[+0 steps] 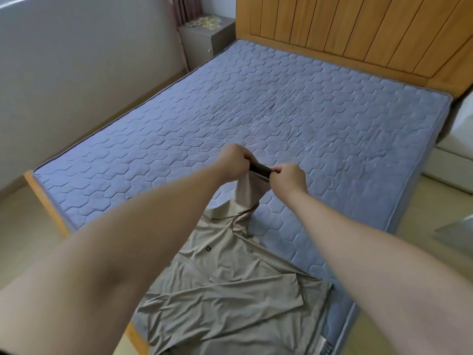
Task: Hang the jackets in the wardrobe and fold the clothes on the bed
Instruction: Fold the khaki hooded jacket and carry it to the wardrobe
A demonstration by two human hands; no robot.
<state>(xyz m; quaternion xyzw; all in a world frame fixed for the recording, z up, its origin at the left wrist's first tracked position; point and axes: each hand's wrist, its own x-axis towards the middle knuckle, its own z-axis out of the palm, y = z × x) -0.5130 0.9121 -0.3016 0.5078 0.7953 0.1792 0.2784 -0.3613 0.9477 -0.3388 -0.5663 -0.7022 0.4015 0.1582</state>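
Two bare forearms reach out over a beige top (230,290), which lies rumpled on the near corner of the bed (281,98). Most of its body rests on the blue quilted mattress. One sleeve (249,193) rises off the cloth to the hands, and its dark cuff (259,169) is drawn taut between them. The left grip (234,162) pinches one end of the cuff and the right grip (290,176) pinches the other, fingers curled on both. Beyond them the mattress runs to a wooden headboard (358,29), with a grey nightstand (204,39) at the far left corner.

This looks like the start of the work on this piece: the sleeve is being straightened by its cuff. I cannot tell whether the top is a light jacket to hang or a piece to fold. If it is to be folded, the next move calls for laying the sleeve flat and smoothing the creased body before any fold is made. No wardrobe is in view.
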